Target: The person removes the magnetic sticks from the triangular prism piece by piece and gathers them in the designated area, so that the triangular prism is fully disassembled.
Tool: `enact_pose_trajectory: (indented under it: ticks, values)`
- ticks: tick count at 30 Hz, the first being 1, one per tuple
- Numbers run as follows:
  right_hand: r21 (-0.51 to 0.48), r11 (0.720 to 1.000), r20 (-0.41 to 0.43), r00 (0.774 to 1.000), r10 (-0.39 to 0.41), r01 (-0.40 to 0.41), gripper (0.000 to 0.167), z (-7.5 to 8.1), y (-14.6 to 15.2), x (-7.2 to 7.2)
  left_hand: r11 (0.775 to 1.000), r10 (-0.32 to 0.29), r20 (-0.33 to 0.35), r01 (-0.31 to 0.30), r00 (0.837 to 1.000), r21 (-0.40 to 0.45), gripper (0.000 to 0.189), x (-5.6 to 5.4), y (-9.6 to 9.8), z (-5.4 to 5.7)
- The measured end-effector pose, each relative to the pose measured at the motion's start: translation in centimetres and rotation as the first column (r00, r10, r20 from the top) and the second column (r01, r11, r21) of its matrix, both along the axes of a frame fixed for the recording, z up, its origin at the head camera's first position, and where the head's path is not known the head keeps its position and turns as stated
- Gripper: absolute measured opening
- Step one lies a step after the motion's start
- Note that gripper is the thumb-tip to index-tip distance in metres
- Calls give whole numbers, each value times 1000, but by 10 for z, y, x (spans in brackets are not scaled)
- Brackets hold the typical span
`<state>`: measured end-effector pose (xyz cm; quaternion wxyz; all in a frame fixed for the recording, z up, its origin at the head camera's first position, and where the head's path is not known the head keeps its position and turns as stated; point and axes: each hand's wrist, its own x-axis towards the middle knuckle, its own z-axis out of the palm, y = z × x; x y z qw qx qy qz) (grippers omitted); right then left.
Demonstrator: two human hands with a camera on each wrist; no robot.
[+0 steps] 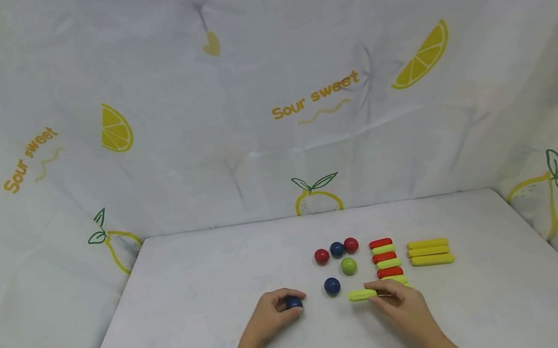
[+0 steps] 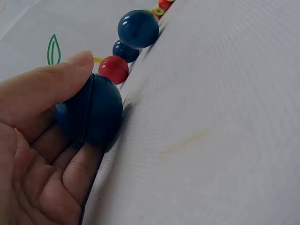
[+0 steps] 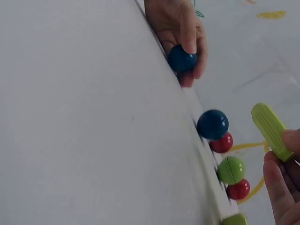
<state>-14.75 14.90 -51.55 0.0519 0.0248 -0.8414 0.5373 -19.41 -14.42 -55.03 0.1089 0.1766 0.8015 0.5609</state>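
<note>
My left hand (image 1: pixel 271 317) grips a blue ball (image 2: pixel 91 110) low on the white table, thumb on one side and fingers curled on the other. To its right, my right hand (image 1: pixel 405 308) pinches a yellow-green ridged stick (image 3: pixel 273 132) by one end, above the table. The stick's free end points left. Between the hands lies another blue ball (image 1: pixel 332 286), touched by neither. Just beyond the right hand runs a column of short sticks (image 1: pixel 386 256), alternating red and yellow-green; the hand partly hides its nearest ones.
Behind the loose blue ball sit a green ball (image 1: pixel 349 265), a red ball (image 1: pixel 322 256), a blue ball (image 1: pixel 337 250) and a second red ball (image 1: pixel 350 245). Three yellow sticks (image 1: pixel 432 260) lie farther right. A lemon-printed white cloth (image 1: pixel 234 169) hangs behind the table.
</note>
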Motion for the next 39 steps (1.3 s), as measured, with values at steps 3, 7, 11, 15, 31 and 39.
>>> enact_pose_trajectory:
  ticks: [3,7,11,15,31,39]
  values:
    - [48,998,49,998,-38,36,25,-2,21,8,1000,-5,12,5,1000,6,25,0,0,1]
    - [94,993,169,982,-84,69,29,-10,42,16,1000,-5,22,5,1000,3,25,0,-1,1]
    - [133,987,213,970,-114,87,31,-13,54,17,1000,-3,13,3,1000,2,26,0,0,0]
    - [176,980,219,967,-133,95,27,-15,60,17,1000,-6,9,6,1000,-2,27,1,0,-1]
    - [386,914,-5,991,-132,124,22,-21,61,17,1000,-5,-22,5,1000,-8,26,0,-2,0]
    - [414,890,-113,981,-158,191,31,-22,61,18,999,13,-29,-14,1000,-45,27,-2,2,4]
